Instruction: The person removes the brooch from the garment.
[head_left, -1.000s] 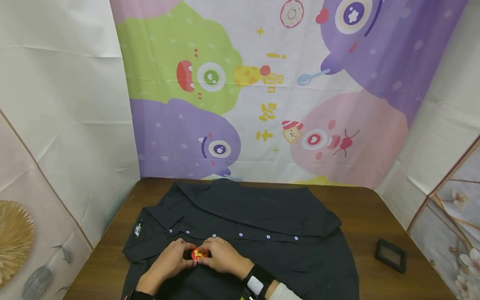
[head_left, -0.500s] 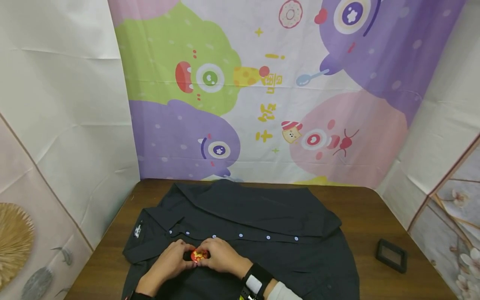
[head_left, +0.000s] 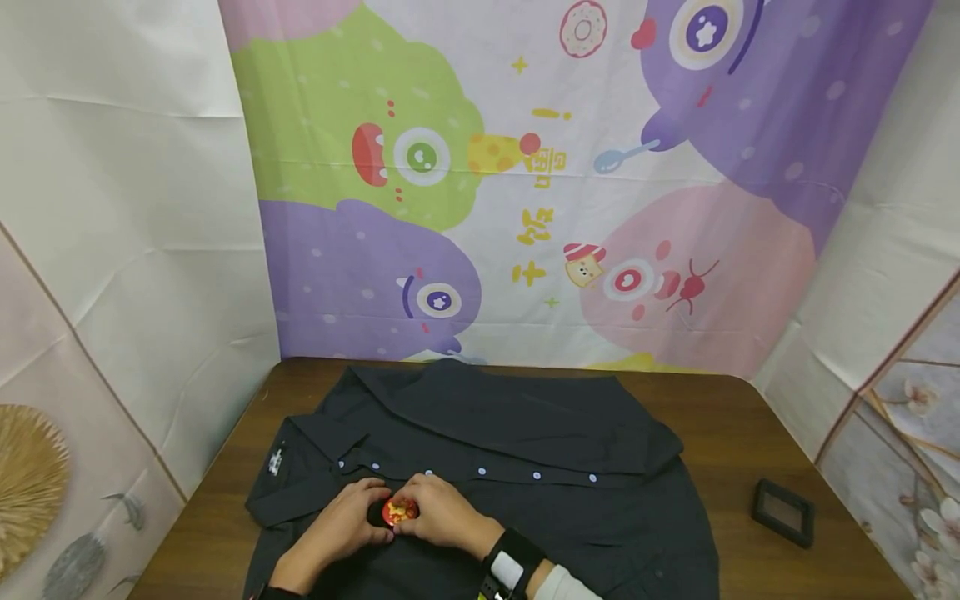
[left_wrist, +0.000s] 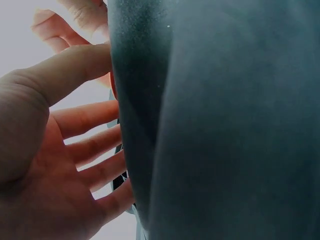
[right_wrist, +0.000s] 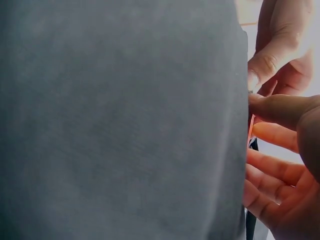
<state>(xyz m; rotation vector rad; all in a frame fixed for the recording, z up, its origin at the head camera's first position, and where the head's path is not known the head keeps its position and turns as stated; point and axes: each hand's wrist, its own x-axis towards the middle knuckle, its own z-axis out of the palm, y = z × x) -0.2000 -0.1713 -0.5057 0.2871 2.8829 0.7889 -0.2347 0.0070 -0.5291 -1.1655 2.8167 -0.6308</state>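
While spread flat on table (head_left: 720,433), shirt (head_left: 525,433) dark, buttons in row across the middle. Badge (head_left: 399,510) red-yellow, round, lying on shirt front near the near edge, between both hands. Left hand (head_left: 341,525) pinching badge from the left, fingers curled at its rim. Right hand (head_left: 442,515) pinching badge from the right. Wrist views mostly filled by dark cloth, fingers (left_wrist: 85,120) beside it. Small frame (head_left: 782,511) well apart at right.
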